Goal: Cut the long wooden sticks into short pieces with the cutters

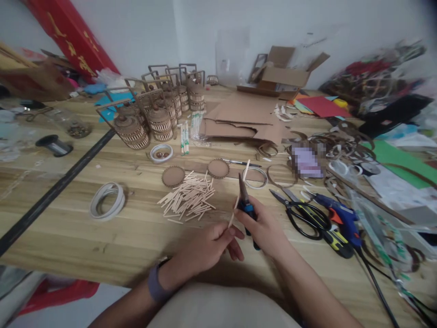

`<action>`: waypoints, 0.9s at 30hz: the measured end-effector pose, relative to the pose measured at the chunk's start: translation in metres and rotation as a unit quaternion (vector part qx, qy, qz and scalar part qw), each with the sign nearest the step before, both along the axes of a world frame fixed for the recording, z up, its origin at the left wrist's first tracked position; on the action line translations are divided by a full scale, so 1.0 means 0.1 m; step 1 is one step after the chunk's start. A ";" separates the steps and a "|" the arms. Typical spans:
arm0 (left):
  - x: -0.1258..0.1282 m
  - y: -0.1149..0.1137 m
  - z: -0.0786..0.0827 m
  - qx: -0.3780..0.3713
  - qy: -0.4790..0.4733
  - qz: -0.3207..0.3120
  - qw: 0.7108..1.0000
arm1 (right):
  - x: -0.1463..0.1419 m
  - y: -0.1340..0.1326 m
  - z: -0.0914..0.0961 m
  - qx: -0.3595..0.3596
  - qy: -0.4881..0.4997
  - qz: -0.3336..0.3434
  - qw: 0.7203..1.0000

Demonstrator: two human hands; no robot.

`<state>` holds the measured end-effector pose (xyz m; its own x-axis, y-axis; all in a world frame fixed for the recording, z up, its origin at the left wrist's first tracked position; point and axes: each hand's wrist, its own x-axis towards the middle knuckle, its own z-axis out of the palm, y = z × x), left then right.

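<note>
My right hand (261,223) is closed around a pair of pliers (243,191) with dark jaws and a black-and-blue handle, jaws pointing away from me. A thin wooden stick (233,216) is pinched in the fingertips of my left hand (218,241), running up beside the pliers. Just beyond the jaws, a short pale stick piece (246,168) shows in front of a white ring (255,177). Left of my hands lies a loose pile of short cut sticks (189,198). Two round cardboard discs with dark rims, a left disc (173,176) and a right disc (218,168), border the pile.
Several small woven baskets with tall handles (160,120) stand at the back left. White tape rolls (107,201) lie to the left. Black scissors (303,216), a blue glue gun (341,216) and a yellow cutter (336,241) crowd the right. Flat cardboard (239,114) lies behind.
</note>
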<state>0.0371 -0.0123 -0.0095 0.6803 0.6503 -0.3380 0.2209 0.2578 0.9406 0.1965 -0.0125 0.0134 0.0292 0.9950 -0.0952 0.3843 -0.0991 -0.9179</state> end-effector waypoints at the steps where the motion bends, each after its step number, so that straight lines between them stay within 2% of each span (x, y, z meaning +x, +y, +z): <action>1: 0.00 0.00 -0.01 -0.005 -0.009 0.006 1.000 | 0.00 0.00 0.00 0.000 0.002 0.001 1.000; 9: 0.02 0.02 -0.01 -0.025 -0.037 0.021 0.999 | 0.00 0.01 -0.02 0.021 -0.013 0.002 1.000; 11: 0.02 0.04 -0.01 -0.054 -0.058 0.058 0.995 | 0.01 0.01 -0.04 0.030 -0.024 -0.006 0.999; 14: 0.00 0.07 -0.03 -0.101 -0.070 0.148 0.981 | 0.01 -0.05 -0.08 0.062 -0.073 -0.003 0.995; 17: 0.01 0.08 -0.06 -0.133 -0.095 0.200 0.966 | -0.02 -0.13 -0.13 0.118 -0.150 0.043 0.981; 23: 0.05 0.06 -0.04 -0.093 -0.077 0.198 0.973 | -0.07 -0.19 -0.19 0.175 -0.250 0.088 0.948; 27: 0.04 0.05 0.02 -0.065 -0.038 0.190 0.979 | -0.06 -0.16 -0.16 0.156 -0.222 0.085 0.959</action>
<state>0.0407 -0.0071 -0.0079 0.4233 0.8167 -0.3921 0.0157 0.4261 0.9046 0.1904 -0.0287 -0.0025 -0.1677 0.9670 0.1921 0.7301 0.2527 -0.6349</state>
